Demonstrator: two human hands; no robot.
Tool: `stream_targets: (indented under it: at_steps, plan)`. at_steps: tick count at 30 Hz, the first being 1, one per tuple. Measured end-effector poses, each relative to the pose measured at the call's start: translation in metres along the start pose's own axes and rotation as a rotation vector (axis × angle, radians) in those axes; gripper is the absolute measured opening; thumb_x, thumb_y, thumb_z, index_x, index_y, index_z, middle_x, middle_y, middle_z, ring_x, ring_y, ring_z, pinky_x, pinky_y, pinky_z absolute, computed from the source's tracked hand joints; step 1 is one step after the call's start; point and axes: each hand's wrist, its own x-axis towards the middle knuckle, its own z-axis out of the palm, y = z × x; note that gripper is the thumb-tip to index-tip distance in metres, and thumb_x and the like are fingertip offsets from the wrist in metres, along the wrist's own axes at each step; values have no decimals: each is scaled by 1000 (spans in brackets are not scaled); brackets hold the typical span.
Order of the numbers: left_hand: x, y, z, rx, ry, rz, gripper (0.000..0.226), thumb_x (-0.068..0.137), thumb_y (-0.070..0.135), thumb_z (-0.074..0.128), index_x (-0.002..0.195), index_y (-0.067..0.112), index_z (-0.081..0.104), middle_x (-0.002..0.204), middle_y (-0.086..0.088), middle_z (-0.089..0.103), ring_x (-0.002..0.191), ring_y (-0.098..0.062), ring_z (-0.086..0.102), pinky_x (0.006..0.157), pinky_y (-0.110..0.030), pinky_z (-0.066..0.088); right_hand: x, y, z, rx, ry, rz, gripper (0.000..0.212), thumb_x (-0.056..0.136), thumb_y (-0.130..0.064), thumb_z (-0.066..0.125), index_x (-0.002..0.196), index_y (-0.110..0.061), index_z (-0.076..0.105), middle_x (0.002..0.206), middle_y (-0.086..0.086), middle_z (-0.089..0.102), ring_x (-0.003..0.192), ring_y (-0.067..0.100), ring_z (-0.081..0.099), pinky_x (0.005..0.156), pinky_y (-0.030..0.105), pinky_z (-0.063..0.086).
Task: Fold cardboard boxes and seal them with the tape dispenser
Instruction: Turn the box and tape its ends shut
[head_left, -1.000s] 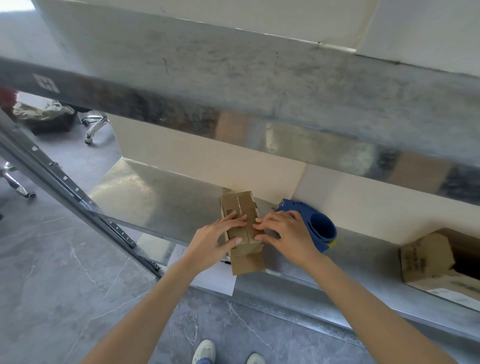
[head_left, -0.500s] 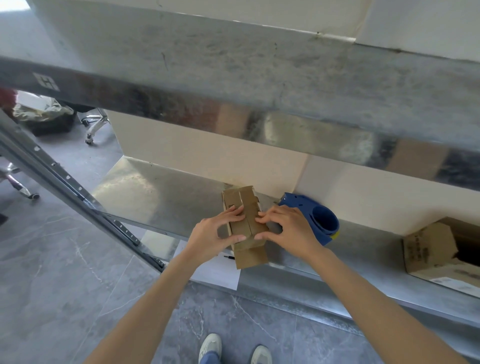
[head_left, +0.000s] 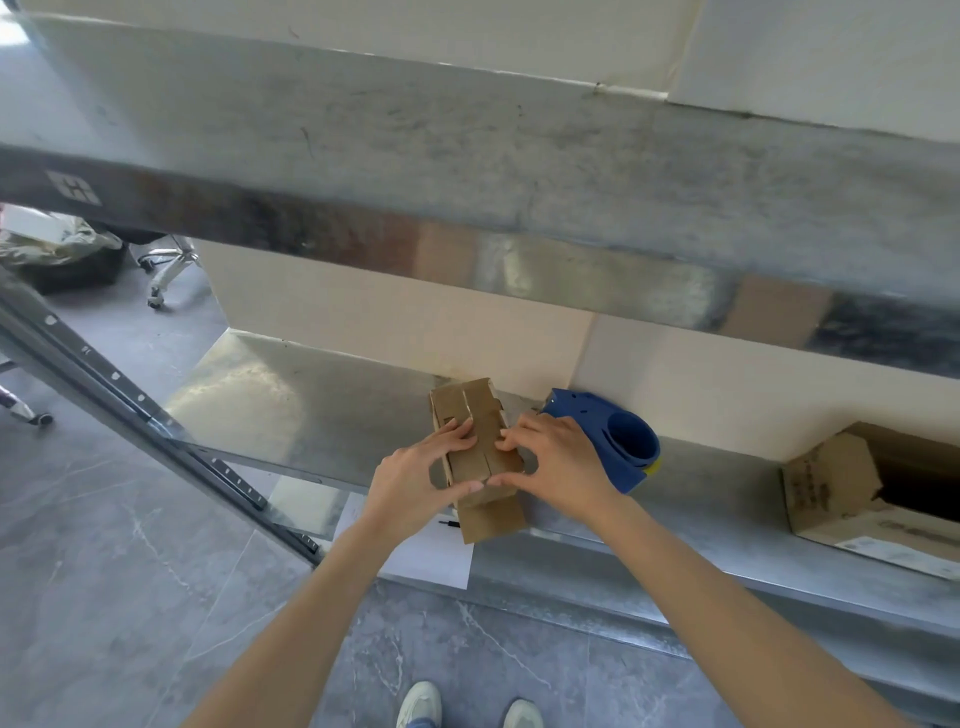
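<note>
Metal shelf (head_left: 311, 405) against cream wall (head_left: 363, 322), grey floor (head_left: 104, 571) below; left hand (head_left: 410, 483) and right hand (head_left: 563, 467) grip the cardboard box (head_left: 480, 410).

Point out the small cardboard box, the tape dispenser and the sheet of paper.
small cardboard box (head_left: 483, 410), head view, far end of its top.
tape dispenser (head_left: 631, 441), head view, blue round core.
sheet of paper (head_left: 431, 558), head view, bare lower part.

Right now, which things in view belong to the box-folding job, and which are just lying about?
In the job: small cardboard box, gripped by the left hand and right hand; blue tape dispenser, untouched behind the right hand.

Lying about: open carton at far right; white paper sheet; chair base on the floor.
</note>
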Motion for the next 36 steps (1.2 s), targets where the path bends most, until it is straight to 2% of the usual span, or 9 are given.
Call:
stream_targets:
  at_steps: [3, 9, 11, 20, 24, 27, 29, 33, 36]
  plan:
    - [-1, 2, 0, 34, 17, 18, 54, 75, 55, 79, 126, 47, 62, 136, 41, 45, 130, 25, 29, 89, -2, 29, -2, -3, 0, -52, 14, -25, 51, 77, -63, 68, 110, -24, 70, 106, -13, 63, 96, 11, 57, 81, 29, 33]
    - [1, 5, -4, 97, 22, 11, 58, 70, 59, 81, 124, 48, 63, 134, 42, 43, 124, 24, 33, 89, -16, 43, 1, -8, -3, -93, 4, -14, 50, 73, -58, 74, 105, -20, 69, 104, -8, 63, 96, 17, 57, 78, 31, 29]
    - [0, 7, -3, 97, 34, 15, 59, 69, 62, 78, 124, 47, 64, 133, 42, 42, 122, 25, 32, 86, -12, 41, 0, -10, -1, -120, 15, -19, 45, 76, -54, 75, 104, -19, 69, 103, -7, 63, 94, 19, 58, 78, 31, 28]
    - [-2, 10, -7, 181, -25, 39, 62, 76, 44, 82, 133, 44, 57, 137, 40, 33, 128, 10, 42, 85, -17, 40, -4, -13, -1, -110, 7, 19, 43, 78, -41, 79, 113, -20, 65, 110, -8, 62, 101, 18, 55, 80, 27, 24]
    - [-3, 4, -2, 145, -26, 41, 66, 74, 43, 84, 134, 45, 55, 142, 38, 35, 127, 17, 33, 84, -13, 40, -5, -13, -1, -116, -2, 20, 45, 78, -40, 79, 115, -21, 64, 113, -8, 61, 103, 18, 56, 81, 27, 24]
    - [3, -4, -8, 164, -124, 69, 77, 70, 46, 86, 138, 48, 49, 148, 37, 33, 137, 12, 31, 95, -26, 47, -1, -8, -8, -136, -82, -10, 48, 77, -34, 79, 121, -22, 63, 118, -8, 60, 107, 15, 53, 84, 27, 25]
    - [5, -6, -10, 170, -135, 72, 76, 70, 41, 87, 137, 46, 51, 145, 41, 32, 135, 16, 27, 98, -26, 45, 0, -7, -11, -150, -89, -20, 45, 80, -25, 78, 122, -22, 63, 119, -8, 60, 110, 16, 53, 86, 27, 25]
    - [2, -2, -6, 157, -76, 70, 73, 70, 34, 88, 134, 45, 55, 138, 47, 28, 130, 23, 22, 89, -18, 44, -4, -7, -7, -154, -55, -19, 42, 82, -20, 76, 122, -20, 65, 119, -6, 62, 109, 19, 55, 85, 26, 21]
    - [0, 0, -6, 150, -65, 80, 71, 70, 39, 87, 133, 45, 55, 136, 48, 28, 129, 22, 27, 89, -22, 47, -4, -7, -6, -161, -45, -33, 43, 82, -25, 76, 122, -20, 63, 119, -5, 62, 109, 18, 55, 85, 26, 21]
